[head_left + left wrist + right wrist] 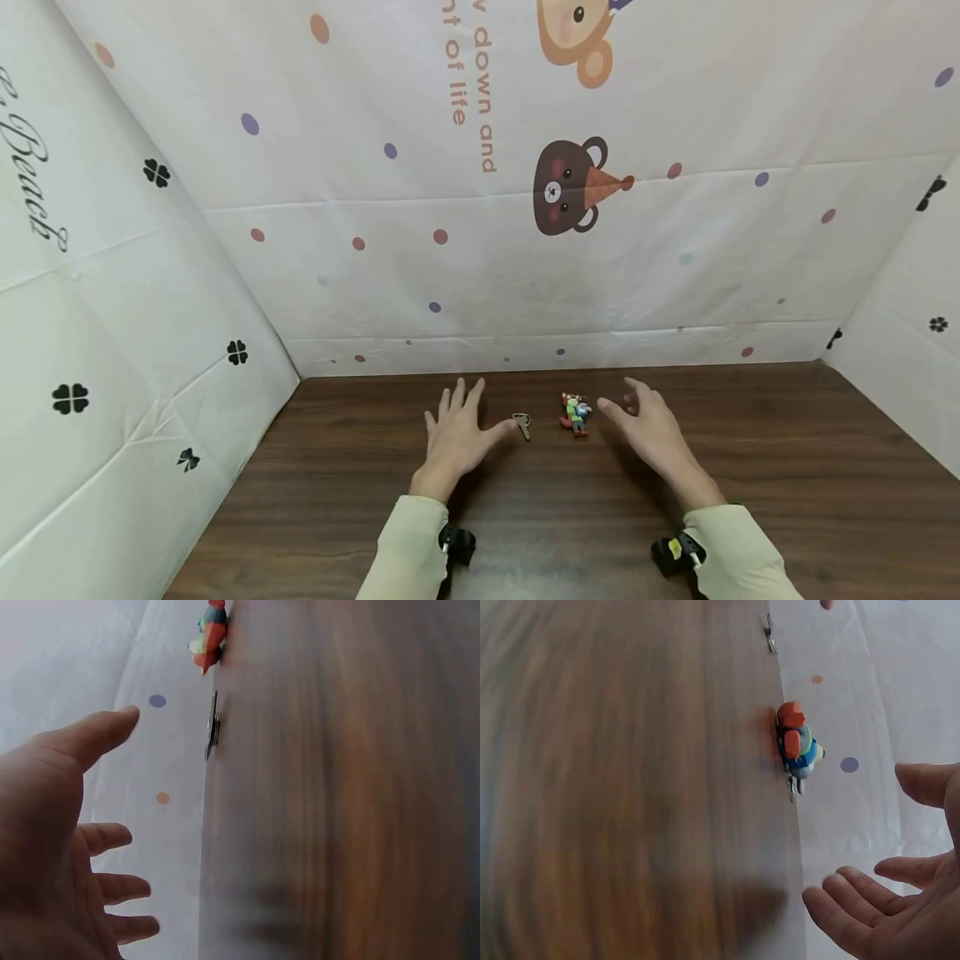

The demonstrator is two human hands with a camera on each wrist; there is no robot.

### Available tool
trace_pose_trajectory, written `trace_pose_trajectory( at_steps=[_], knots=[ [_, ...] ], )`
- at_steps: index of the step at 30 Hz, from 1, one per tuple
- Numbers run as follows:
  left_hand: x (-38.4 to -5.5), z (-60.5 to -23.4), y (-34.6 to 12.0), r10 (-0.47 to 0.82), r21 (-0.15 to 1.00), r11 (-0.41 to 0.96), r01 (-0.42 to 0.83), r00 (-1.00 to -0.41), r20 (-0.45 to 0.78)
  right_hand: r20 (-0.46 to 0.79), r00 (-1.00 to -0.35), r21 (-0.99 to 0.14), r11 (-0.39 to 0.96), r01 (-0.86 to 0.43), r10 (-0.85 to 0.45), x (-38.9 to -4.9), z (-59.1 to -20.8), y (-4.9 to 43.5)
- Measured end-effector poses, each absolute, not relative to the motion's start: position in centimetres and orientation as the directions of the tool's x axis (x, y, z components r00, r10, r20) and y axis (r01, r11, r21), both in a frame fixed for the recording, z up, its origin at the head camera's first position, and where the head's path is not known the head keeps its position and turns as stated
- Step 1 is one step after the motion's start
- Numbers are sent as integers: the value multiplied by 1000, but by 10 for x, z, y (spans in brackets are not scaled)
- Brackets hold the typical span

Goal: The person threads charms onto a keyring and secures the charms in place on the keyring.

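In the head view, both forearms reach forward from the lower edge in pale sleeves [408,546]. The left hand [457,437] has its fingers spread and fairly straight, pointing away from the body, and its thumb stretched out sideways so the tip appears right at the ring of a small key [524,429]. The right hand [652,429] angles inward, its thumb extended toward a small colorful figurine [576,414] and its fingers loosely bent. Key and figurine lie apart on the dark wooden table [555,517], between the two hands, the key nearer the left one.

In the left wrist view, the thumb [105,736] stands well away from the other fingers, which are slightly bent. A gap separates it from the key, so that hand grips nothing; the figurine lies beyond the key.

In the right wrist view, the thumb and relaxed fingers are held apart, and this hand is empty too. The figurine sits just beside it without contact, with the key farther off.
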State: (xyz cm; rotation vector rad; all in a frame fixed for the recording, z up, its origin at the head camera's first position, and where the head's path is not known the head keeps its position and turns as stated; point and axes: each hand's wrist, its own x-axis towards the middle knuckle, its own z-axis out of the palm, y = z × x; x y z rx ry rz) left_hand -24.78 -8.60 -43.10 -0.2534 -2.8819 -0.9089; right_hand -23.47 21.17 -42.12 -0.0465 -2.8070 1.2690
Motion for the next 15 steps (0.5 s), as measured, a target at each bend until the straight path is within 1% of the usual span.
trace_pose_trajectory(
  at_steps=[5, 8, 13, 15],
  knots=[
    [-248, -433, -77, 130, 622, 764, 173, -985, 114, 26, -998, -784, 620, 14, 55, -239, -426, 208],
    [-249, -435, -74, 132, 634, 754, 169, -986, 105, 8, -999, -809, 588, 21, 47, -240, -428, 206],
    [-251, -438, -68, 167, 633, 745, 211, -977, 130, 1, -1000, -847, 531, 10, 21, -242, -430, 206],
    [-251, -438, -65, 180, 636, 736, 232, -973, 146, 13, -1000, -842, 540, -7, 7, -243, -431, 206]
  ],
)
